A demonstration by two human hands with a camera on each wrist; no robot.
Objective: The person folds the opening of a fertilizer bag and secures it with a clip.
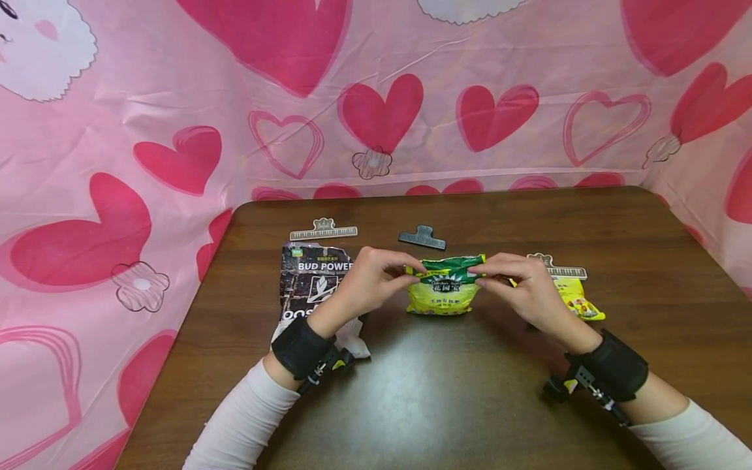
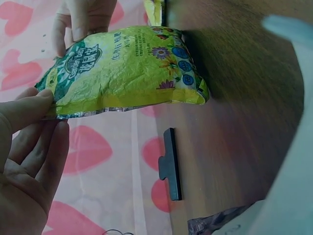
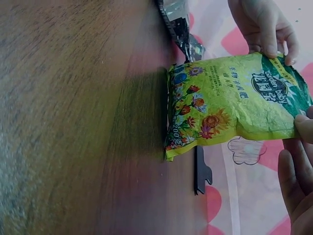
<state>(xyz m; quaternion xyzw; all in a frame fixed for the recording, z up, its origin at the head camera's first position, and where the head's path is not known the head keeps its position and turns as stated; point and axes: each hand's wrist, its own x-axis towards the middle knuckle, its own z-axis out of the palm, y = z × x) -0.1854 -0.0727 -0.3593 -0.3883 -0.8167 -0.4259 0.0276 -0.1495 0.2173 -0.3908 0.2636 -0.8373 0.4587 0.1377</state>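
A yellow and green printed bag point(image 1: 443, 290) stands upright on the brown table point(image 1: 446, 391). My left hand point(image 1: 411, 273) pinches its top left corner between thumb and fingers. At the top right corner my right hand point(image 1: 478, 269) pinches the same edge. In the left wrist view the bag point(image 2: 127, 73) rises off the table with my left hand point(image 2: 46, 110) at its sealed edge and the right hand point(image 2: 83, 19) behind. The right wrist view shows the bag point(image 3: 230, 105), my right hand point(image 3: 299, 125) at its edge, and the left hand point(image 3: 264, 24) at the far corner.
A dark torn bag marked BUD POWER point(image 1: 314, 281) lies left of my left hand. Beyond it lies a grey clip point(image 1: 323, 230), and a black clip point(image 1: 422, 238) lies behind the upright bag. A small yellow bag point(image 1: 578, 299) with a clip point(image 1: 558, 267) lies at the right. Pink heart sheeting surrounds the table.
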